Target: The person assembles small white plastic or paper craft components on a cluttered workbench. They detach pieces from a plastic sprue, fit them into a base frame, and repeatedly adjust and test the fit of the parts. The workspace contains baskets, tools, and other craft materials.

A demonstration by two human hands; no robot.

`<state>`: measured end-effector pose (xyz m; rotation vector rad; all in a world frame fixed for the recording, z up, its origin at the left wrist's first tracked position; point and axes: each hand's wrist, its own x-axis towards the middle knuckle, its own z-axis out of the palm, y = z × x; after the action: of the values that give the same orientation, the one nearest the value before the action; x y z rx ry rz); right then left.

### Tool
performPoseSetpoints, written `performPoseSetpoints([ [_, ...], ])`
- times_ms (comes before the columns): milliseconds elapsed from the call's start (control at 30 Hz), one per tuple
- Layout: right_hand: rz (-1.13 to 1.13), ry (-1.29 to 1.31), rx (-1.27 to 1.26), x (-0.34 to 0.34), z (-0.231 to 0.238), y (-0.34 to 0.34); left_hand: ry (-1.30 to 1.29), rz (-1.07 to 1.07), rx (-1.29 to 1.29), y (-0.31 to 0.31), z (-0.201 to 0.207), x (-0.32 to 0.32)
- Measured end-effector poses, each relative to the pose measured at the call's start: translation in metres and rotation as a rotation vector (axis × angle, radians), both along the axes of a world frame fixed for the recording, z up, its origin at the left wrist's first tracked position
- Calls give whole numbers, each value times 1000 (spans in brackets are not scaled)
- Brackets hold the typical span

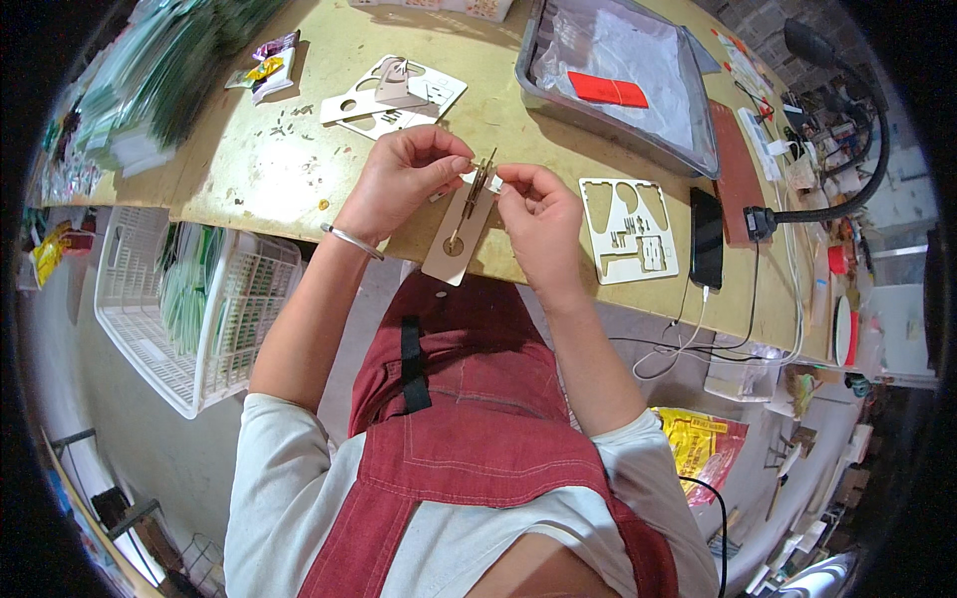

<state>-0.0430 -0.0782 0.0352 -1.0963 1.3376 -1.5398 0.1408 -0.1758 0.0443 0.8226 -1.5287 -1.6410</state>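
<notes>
My left hand [407, 181] and my right hand [544, 217] meet over the near edge of the table, both with thumb and fingers pinched. Between them a flat wooden strip with a round hole [446, 269] stands out over the edge, with thin upright wooden pieces [480, 181] set on it. The left fingertips grip the assembly from the left side. Between the right finger and thumb is a small pale piece [495, 183], close against the uprights. The fingers partly hide how these parts join.
Cut-out wooden sheets lie on the table [299, 179]: one sheet [602, 239] right, others [439, 85] beyond my hands. A grey tray [533, 95] holds a red packet [608, 90]. Further right are a phone [706, 239] and lamp arm [847, 207]. A white basket [204, 369] stands lower left.
</notes>
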Motion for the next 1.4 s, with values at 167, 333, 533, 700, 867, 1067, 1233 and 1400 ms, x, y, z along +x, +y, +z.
performPoseSetpoints([
  [167, -26, 9, -55, -1, -10, -4, 12, 11, 43, 3, 1, 0],
  [333, -18, 5, -27, -1, -3, -2, -18, 22, -18, 5, -2, 1],
  [533, 55, -3, -54, -3, -2, -5, -34, -21, -52, 4, -1, 1],
  [700, 75, -5, -46, -5, -5, -4, -44, -24, -123, 1, -3, -1],
  [867, 57, -51, -20, -2, -1, -4, -80, -31, -99, 0, 2, -1],
  [1067, 50, -44, -22, -1, -5, -3, -55, 58, -165, 11, -3, -5],
  [1233, 55, -55, -17, 0, -1, -1, -91, 86, -224, 17, -5, -8],
  [1400, 36, -18, -10, 0, -4, -1, -37, 161, -164, 30, -11, -10],
])
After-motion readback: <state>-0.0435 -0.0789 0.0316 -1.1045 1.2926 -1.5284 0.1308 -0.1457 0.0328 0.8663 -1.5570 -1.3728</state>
